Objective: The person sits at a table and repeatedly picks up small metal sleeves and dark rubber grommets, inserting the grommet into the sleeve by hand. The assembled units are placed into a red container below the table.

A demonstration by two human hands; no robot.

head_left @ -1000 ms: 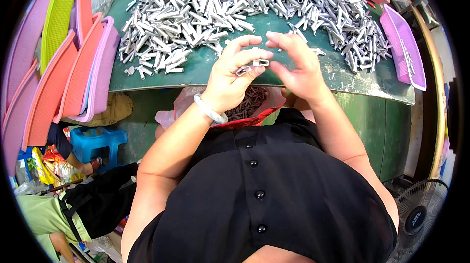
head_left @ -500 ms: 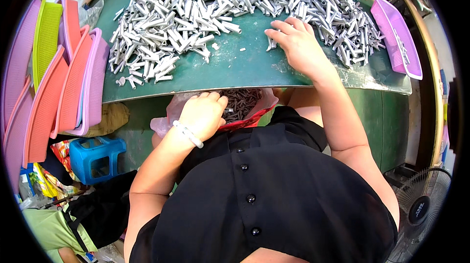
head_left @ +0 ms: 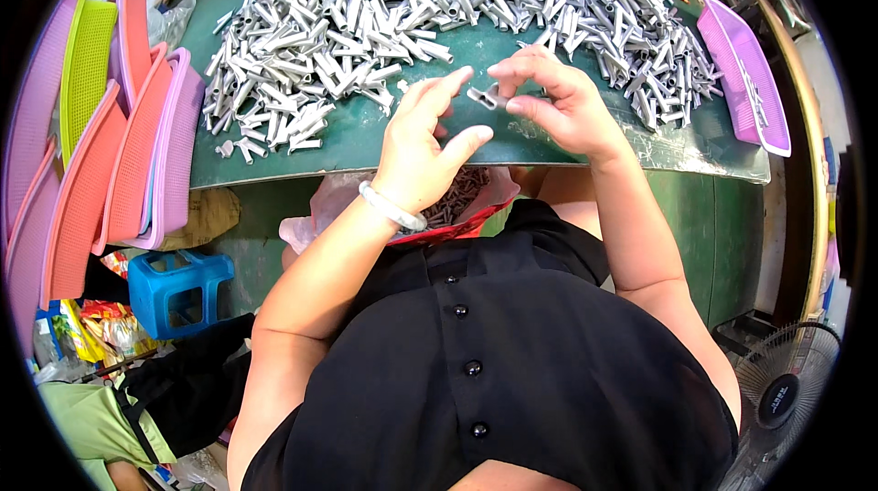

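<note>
Over the near part of the green table [head_left: 512, 144], my right hand [head_left: 569, 112] pinches a small grey metal tube piece [head_left: 485, 97] between thumb and fingers. Facing it from the left, my left hand [head_left: 422, 139] is open, its thumb spread away from the fingers, close to the piece but apart from it. A large pile of similar grey tube pieces [head_left: 338, 34] covers the table beyond both hands. Below the table edge, on my lap, sits a red container lined with a pinkish plastic bag [head_left: 331, 198], holding many small brown pieces [head_left: 460, 200]; my left wrist partly covers it.
Stacked plastic baskets [head_left: 82, 171] in purple, orange and green stand along the left. A purple basket [head_left: 745, 80] with a few metal pieces is at the table's right end. A blue stool [head_left: 180, 293] is lower left, a person's green top [head_left: 101, 427] nearby, a fan [head_left: 786, 390] lower right.
My left hand has risen from the lap container to above the table and opened. My right hand has drawn back from the pile's edge toward the left hand, carrying a tube piece.
</note>
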